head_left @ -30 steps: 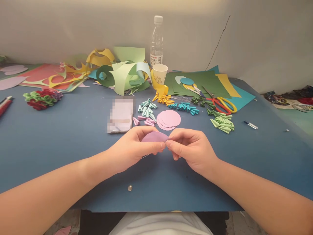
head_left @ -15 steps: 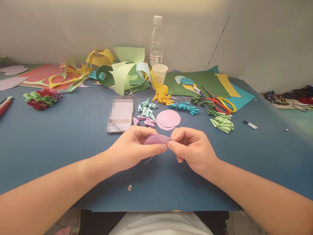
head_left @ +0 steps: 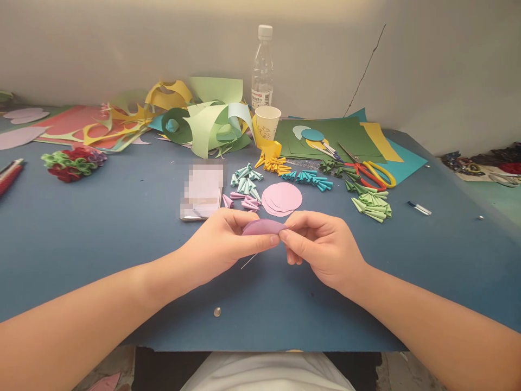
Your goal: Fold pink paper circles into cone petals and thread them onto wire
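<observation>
A purple piece of paper [head_left: 264, 227], curved over on itself, is pinched between both hands above the front of the table. My left hand [head_left: 228, 236] grips its left part, thumb in front and fingers behind. At the right end of the paper, my right hand [head_left: 323, 244] closes thumb and fingertips on the corner. A thin, pale stick or needle [head_left: 248, 261] pokes out below my left thumb; what holds its upper end is hidden. Just beyond the hands lie pink paper circles [head_left: 282, 197] in a stack and several small purple paper cones [head_left: 249, 202].
Paper cones in yellow [head_left: 273, 164], blue [head_left: 311, 178] and green [head_left: 373, 206] lie farther back, near red-and-yellow scissors [head_left: 372, 175]. A paper cup [head_left: 267, 124] and a bottle [head_left: 262, 70] stand at the wall. A blurred-out flat object [head_left: 202, 190] is left of centre.
My right fingers have shifted slightly at the paper's right end, and the paper is turned a little. Both hands keep their grip. The whole view has moved very slightly.
</observation>
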Available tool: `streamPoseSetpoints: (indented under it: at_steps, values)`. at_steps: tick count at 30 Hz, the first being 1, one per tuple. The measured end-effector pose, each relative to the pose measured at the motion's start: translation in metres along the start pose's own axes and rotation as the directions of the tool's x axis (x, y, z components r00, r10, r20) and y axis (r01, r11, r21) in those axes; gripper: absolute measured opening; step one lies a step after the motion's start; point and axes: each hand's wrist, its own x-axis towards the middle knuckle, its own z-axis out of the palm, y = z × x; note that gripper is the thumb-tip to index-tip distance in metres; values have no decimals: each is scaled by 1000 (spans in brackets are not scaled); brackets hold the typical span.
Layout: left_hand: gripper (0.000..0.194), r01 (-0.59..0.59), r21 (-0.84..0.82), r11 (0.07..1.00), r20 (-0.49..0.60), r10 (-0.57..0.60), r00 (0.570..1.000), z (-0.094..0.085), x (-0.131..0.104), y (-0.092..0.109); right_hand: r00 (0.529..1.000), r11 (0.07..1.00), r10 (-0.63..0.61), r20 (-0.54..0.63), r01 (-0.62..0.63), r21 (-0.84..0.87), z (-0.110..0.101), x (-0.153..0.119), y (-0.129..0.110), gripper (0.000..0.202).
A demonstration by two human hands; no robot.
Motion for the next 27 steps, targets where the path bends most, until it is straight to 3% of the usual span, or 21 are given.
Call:
streamPoseSetpoints:
  at_steps: [14,27]
  values:
    - [29,32,-11,999,88,-31,996,-3,1,6,1000,999,9,20,-8,-37,-1,0,0,17]
    - [28,15,-34,999,106,-11,994,-2,2,6,996,997,79,30,-79,9,1,0,-4,25]
